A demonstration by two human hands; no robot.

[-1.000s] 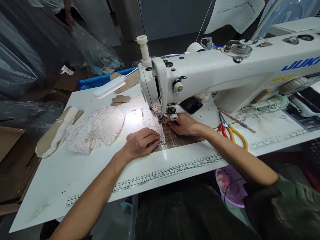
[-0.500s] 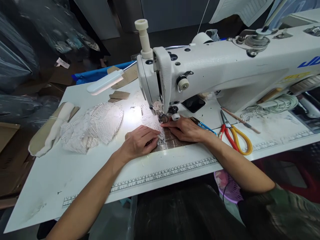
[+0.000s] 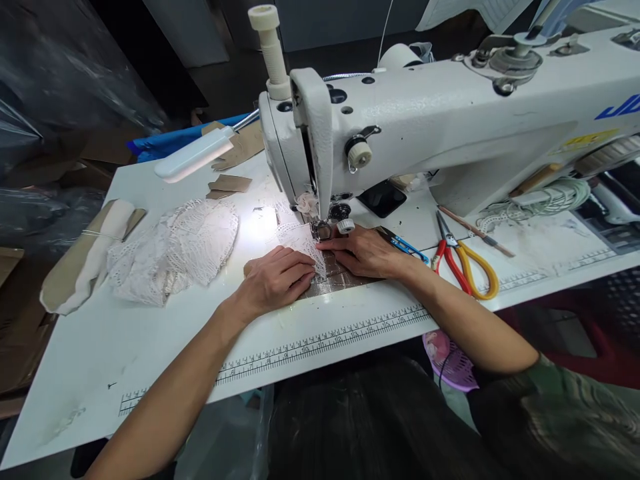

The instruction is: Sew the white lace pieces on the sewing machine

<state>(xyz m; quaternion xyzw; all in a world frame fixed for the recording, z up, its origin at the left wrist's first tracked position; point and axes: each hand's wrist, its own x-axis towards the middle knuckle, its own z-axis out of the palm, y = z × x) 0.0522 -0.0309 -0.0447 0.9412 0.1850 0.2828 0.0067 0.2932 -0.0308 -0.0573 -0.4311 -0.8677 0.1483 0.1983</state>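
Observation:
A strip of white lace fabric (image 3: 299, 235) lies under the presser foot (image 3: 321, 231) of a white sewing machine (image 3: 420, 113). To the left of the foot, my left hand (image 3: 276, 279) has curled fingers and thumb closed at the lace's near edge. My right hand (image 3: 364, 252) rests just right of the foot, its index finger stretched out and touching the lace beside the needle area. Its thumb is hidden. Beneath both hands is a brownish, shiny plate (image 3: 345, 283) set in the white table (image 3: 165, 353).
Crumpled white lace (image 3: 175, 250) and a tied beige bundle (image 3: 83, 257) lie left. A lamp (image 3: 195, 153) shines above the lace. Right of my hand are blue thread snips (image 3: 407, 247), red-and-yellow-handled pliers (image 3: 463, 260) and a phone (image 3: 383, 198). A printed ruler (image 3: 320, 343) runs along the front edge.
The whole view has shifted slightly, so the machine and table appear farther left and higher. My left thumb sits closer to its fingers. Both hands stay beside the presser foot.

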